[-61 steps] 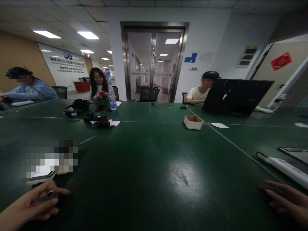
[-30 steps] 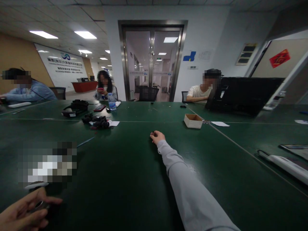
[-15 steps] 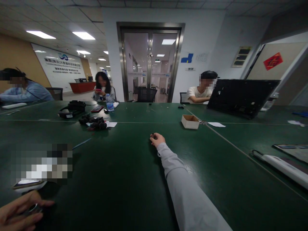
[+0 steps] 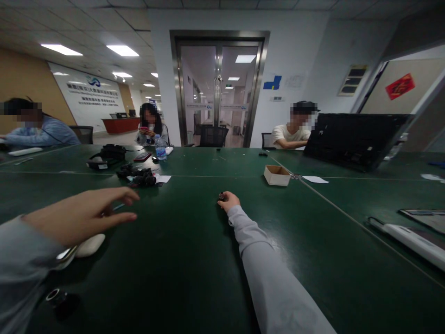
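One dark cylinder (image 4: 57,297) stands on the green table (image 4: 174,250) at 9 o'clock from the wearer, its pale ring facing up; its inside is too dark to read. The left hand (image 4: 86,213) hovers at 10 o'clock, thumb and fingers apart, with no thing visible between them. Partly behind it lie a pale rounded object (image 4: 91,245) and the edge of a phone (image 4: 66,254).

At 12 o'clock, the right hand (image 4: 230,201) reaches out, its fingertips closed on a small dark piece (image 4: 221,197) at the tabletop. The white strip (image 4: 413,241) lies at 2 o'clock.

Farther off at 1 o'clock sits the box (image 4: 276,178), open-topped, pale outside and brown inside; nothing shows above its rim. Black gear (image 4: 137,175) lies at 11 o'clock beside some paper (image 4: 162,178). Beyond it, the bottle (image 4: 160,148) stands upright, clear with a blue label; its fill level is unclear.
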### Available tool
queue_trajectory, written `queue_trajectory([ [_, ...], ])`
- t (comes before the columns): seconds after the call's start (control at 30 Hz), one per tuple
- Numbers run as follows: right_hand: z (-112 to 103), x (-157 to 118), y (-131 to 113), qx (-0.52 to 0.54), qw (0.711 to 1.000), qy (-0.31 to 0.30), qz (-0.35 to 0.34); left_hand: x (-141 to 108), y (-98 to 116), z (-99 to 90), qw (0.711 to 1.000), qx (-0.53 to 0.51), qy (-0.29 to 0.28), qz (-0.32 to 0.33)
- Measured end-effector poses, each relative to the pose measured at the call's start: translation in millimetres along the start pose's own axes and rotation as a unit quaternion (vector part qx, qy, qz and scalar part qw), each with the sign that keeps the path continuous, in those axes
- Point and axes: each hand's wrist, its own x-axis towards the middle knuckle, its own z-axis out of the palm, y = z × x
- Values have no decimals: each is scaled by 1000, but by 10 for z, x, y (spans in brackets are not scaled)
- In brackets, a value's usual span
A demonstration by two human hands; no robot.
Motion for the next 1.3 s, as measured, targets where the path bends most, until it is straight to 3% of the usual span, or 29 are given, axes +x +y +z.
queue_trajectory([
  [0.07, -19, -12, -25, -18, 1000, -11, 9, 280, 413, 202, 986, 73, -109, 105],
  [0.13, -23, -24, -42, -1, 1000, -20, 13, 585, 663, 534, 969, 87, -145, 182],
  [0.2, -16, -32, -50, 23, 999, -22, 0, 871, 765, 953, 956, 60, -152, 244],
  [0.27, -10, -36, -52, 30, 999, -17, -25, 1096, 774, 1399, 953, 15, -125, 275],
  [0.4, -27, -37, -68, 3, 998, -8, -54, 1321, 685, 2184, 957, -109, -79, 256],
  [0.57, -74, -44, -105, -100, 990, 15, -97, 1394, 511, 2825, 944, -251, 12, 215],
  [0.67, -56, -37, -90, -95, 992, 16, -82, 1410, 409, 2991, 932, -328, 24, 150],
  [0.8, 23, -2, -41, 70, 997, -23, -3, 1422, 327, 2999, 910, -401, 2, 108],
  [0.97, 16, 35, -40, 267, 960, -65, 56, 1432, 299, 2941, 884, -463, 3, 61],
  [1.17, -70, 52, -30, 373, 923, -55, 80, 1407, 325, 2915, 863, -501, -32, 56],
  [1.3, -74, 55, -7, 400, 911, -36, 91, 1412, 321, 2918, 857, -512, -25, 46],
])
